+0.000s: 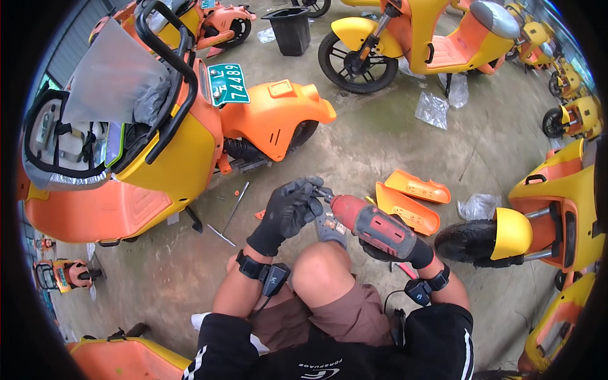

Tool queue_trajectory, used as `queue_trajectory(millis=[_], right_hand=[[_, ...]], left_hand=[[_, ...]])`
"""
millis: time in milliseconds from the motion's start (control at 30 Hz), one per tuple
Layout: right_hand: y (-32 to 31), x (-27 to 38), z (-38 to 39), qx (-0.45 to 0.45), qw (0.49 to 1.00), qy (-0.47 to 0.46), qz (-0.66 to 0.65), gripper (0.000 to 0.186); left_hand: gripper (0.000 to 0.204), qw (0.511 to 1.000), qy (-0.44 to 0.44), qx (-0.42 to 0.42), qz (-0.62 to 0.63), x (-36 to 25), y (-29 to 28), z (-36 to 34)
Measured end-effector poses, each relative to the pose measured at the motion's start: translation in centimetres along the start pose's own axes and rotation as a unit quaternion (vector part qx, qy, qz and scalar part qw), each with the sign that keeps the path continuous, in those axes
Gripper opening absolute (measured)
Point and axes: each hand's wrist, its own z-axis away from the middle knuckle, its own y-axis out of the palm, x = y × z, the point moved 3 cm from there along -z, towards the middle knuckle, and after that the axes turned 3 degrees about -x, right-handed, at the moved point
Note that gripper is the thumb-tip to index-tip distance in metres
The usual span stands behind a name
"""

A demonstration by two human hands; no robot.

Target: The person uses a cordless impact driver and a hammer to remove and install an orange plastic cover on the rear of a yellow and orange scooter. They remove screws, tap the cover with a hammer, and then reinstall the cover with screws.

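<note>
Power driver [373,225], red and grey, sitting just beyond the knee [323,269] between two gloved hands.
Right hand [418,254] is gripping it from beneath (those fingers are mostly hiding); left hand [286,212] is pinching the metal tip [324,192], its fingers [310,205] together. An accidental start could spin the tip and snag them; a loose pinch could drop it. Orange panels [411,213] and a T-handled wrench [235,208] are cluttering the floor [373,136]; parked scooters [183,168] are hemming it in, a black bin [290,33] standing farther off.
</note>
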Motion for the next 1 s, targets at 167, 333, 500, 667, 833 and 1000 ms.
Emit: queue_trajectory(millis=[167,333,500,667,833,1000], right_hand=[[-1.0,-1.9,-4.3,0.085,0.972,0.101,-0.193,0.049],[3.0,-6.5,-7.7,0.168,0.966,0.137,-0.137,0.054],[10.8,-11.4,-8.5,0.099,0.988,0.106,-0.057,0.056],[17.0,-15.4,-8.3,0.067,0.989,0.133,-0.013,0.059],[20.7,-17.5,-7.9,-0.004,0.987,0.149,-0.052,0.057],[23.0,-19.3,-8.4,-0.033,0.98,0.16,-0.113,0.053]], left_hand=[[0.031,0.988,-0.075,-0.008,0.133,0.5,-2.6,-1.2],[0.03,0.989,-0.061,-0.08,0.113,1.0,-8.9,-4.1],[0.033,0.984,-0.104,-0.081,0.123,2.7,-18.3,-8.4],[0.034,0.986,-0.101,-0.133,0.0,3.7,-24.7,-10.4],[0.036,0.985,-0.067,-0.158,0.035,3.2,-25.2,-11.3],[0.033,0.971,-0.067,-0.223,0.059,2.7,-24.9,-12.1]])
